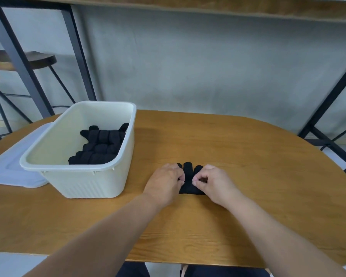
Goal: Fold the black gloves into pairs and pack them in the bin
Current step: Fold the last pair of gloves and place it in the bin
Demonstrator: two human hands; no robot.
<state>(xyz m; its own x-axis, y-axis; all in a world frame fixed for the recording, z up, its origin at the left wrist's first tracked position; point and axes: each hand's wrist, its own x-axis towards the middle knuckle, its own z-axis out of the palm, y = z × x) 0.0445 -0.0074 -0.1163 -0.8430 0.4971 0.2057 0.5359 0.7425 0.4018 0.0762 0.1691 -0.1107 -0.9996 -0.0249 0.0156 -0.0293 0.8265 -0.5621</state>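
While both hands rested on the wooden table (pixel 248 156), the left hand (pixel 165 181) and right hand (pixel 214 181) each pinched, fingers curled tight, a black glove (pixel 188 176) lying between them. Farther left, the cream bin (pixel 84 176) held folded gloves (pixel 100 146), beside a clear lid (pixel 10 168).

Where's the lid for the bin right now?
In the head view, the lid lies flat on the table at the far left, partly tucked behind the cream bin.
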